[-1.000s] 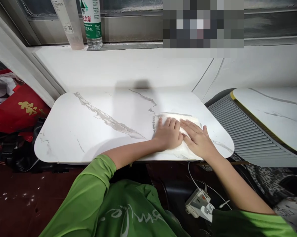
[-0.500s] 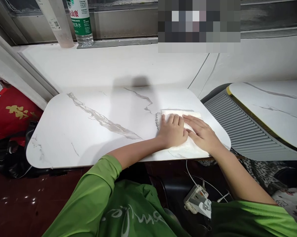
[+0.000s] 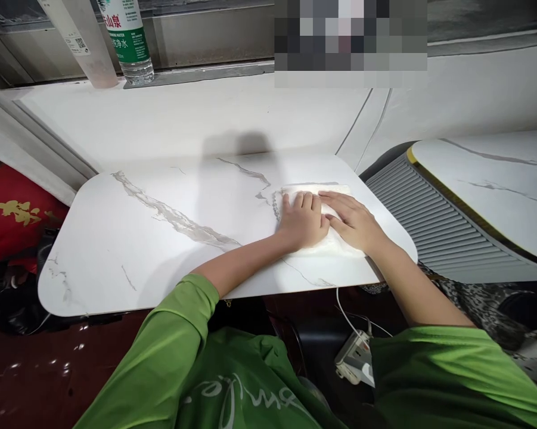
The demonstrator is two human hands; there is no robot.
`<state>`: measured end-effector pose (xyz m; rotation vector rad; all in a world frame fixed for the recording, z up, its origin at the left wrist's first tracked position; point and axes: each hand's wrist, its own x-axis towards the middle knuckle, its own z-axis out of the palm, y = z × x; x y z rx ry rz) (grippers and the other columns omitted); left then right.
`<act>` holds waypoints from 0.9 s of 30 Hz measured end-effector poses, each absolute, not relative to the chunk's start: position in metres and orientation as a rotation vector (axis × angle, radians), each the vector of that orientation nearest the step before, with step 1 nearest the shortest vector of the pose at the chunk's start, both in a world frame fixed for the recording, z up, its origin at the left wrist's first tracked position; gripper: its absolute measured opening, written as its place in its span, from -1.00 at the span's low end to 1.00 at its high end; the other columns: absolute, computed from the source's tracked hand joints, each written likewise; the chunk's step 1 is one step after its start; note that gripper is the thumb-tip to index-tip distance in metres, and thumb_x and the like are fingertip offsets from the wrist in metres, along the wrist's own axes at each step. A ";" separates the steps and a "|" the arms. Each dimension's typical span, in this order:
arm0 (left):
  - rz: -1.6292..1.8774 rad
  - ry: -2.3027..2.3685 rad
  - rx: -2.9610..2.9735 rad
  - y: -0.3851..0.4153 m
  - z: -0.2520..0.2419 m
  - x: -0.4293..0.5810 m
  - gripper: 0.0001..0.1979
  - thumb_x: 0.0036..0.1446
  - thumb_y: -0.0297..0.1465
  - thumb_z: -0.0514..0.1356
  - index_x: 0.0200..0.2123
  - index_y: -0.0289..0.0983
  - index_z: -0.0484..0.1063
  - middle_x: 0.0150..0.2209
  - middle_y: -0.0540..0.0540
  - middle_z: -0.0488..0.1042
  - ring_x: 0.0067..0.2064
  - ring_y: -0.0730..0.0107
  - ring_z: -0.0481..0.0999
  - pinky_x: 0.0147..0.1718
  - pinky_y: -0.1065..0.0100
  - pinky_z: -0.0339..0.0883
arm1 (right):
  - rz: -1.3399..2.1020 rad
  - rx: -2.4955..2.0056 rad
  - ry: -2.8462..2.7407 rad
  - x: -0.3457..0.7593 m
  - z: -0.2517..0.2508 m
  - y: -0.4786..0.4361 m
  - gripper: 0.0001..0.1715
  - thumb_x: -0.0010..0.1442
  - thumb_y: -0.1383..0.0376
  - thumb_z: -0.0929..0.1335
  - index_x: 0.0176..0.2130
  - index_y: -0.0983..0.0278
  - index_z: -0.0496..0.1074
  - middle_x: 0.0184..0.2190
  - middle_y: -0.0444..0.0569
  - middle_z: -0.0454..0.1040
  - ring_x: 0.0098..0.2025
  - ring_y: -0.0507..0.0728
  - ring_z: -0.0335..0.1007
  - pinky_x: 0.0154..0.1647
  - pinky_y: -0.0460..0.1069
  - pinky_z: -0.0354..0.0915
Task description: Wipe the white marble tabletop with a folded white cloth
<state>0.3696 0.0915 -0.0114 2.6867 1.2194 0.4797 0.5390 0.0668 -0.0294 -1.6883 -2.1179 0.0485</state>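
Observation:
A folded white cloth (image 3: 340, 244) lies flat on the right part of a white marble-patterned tabletop (image 3: 161, 268). My left hand (image 3: 301, 220) presses down on the cloth's left part, its fingers bent over it. My right hand (image 3: 351, 220) rests flat on the cloth's right part with the fingers stretched out. The thumbs of both hands nearly meet in the middle. Much of the cloth is hidden under the hands.
A water bottle (image 3: 129, 44) and a tall translucent container (image 3: 83, 47) stand on the window ledge. To the right is a ribbed grey cabinet (image 3: 411, 220) with a marble-patterned top. A power strip (image 3: 355, 357) with cables sits below the table's front edge. A red bag (image 3: 20, 208) is at left.
Both hands and the cloth have slid away from the table's front edge, towards the wall. The camera view has also shifted slightly.

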 end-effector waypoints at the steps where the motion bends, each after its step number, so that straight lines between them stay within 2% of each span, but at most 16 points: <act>1: 0.480 1.219 2.678 0.094 -0.011 0.370 -0.51 0.34 -0.38 -0.09 0.26 -0.46 0.21 0.29 -0.31 0.28 0.33 0.11 0.19 0.35 -0.08 -0.04 | 0.054 -1.692 -2.118 0.539 -0.029 0.070 -0.49 0.26 0.19 0.18 0.13 0.21 0.39 0.23 0.08 0.38 0.29 0.31 0.24 0.29 0.31 0.19; 6: 0.489 1.215 2.644 0.109 -0.011 0.370 -0.56 0.34 -0.39 -0.08 0.22 -0.37 0.26 0.29 -0.26 0.30 0.32 0.14 0.21 0.35 -0.05 -0.05 | 0.069 -1.703 -2.095 0.537 -0.027 0.085 -0.49 0.23 0.20 0.18 0.10 0.22 0.41 0.22 0.08 0.38 0.29 0.31 0.23 0.29 0.30 0.20; 13: 0.428 1.264 2.619 0.132 -0.011 0.373 -0.53 0.35 -0.37 -0.10 0.26 -0.41 0.20 0.32 -0.24 0.25 0.36 0.19 0.15 0.38 -0.01 -0.10 | 0.071 -1.687 -2.068 0.536 -0.028 0.109 -0.53 0.20 0.16 0.19 0.02 0.16 0.45 0.21 0.02 0.40 0.28 0.29 0.26 0.30 0.27 0.20; 22: 0.365 1.307 2.602 0.154 -0.010 0.377 -0.48 0.34 -0.37 -0.15 0.29 -0.44 0.16 0.36 -0.22 0.20 0.39 0.21 0.11 0.40 0.02 -0.13 | 0.095 -1.691 -2.061 0.536 -0.027 0.132 -0.52 0.19 0.18 0.20 0.07 0.15 0.41 0.21 0.03 0.41 0.29 0.28 0.24 0.31 0.27 0.19; 27: 0.314 1.325 2.594 0.164 -0.007 0.377 -0.48 0.34 -0.37 -0.17 0.31 -0.36 0.15 0.37 -0.16 0.17 0.40 0.25 0.08 0.40 0.05 -0.14 | 0.126 -1.690 -2.051 0.534 -0.024 0.141 -0.53 0.18 0.20 0.21 0.06 0.14 0.41 0.21 0.01 0.40 0.28 0.29 0.24 0.32 0.28 0.17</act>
